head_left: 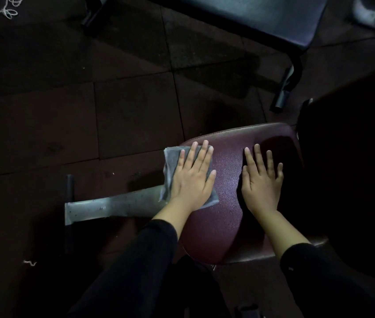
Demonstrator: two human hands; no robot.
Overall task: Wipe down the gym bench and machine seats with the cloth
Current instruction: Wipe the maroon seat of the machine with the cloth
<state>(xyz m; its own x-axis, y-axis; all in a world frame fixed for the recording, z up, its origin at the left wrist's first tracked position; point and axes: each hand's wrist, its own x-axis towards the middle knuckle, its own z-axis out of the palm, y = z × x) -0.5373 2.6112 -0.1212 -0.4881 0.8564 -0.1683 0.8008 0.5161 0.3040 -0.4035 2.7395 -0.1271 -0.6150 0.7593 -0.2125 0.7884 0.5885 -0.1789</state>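
On the maroon seat (234, 187): my left hand (193, 177) presses the cloth (170, 161) flat, fingers straight; right hand (262, 180) braces, fingers spread. Mid-wipe. Next, probably sweep the cloth rightward.

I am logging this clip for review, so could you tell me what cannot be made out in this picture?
- Head view: the seat under the cloth and left hand is covered.
- Right of the right hand, deep shadow swallows everything.
- The dark bench is cut off by the top edge.
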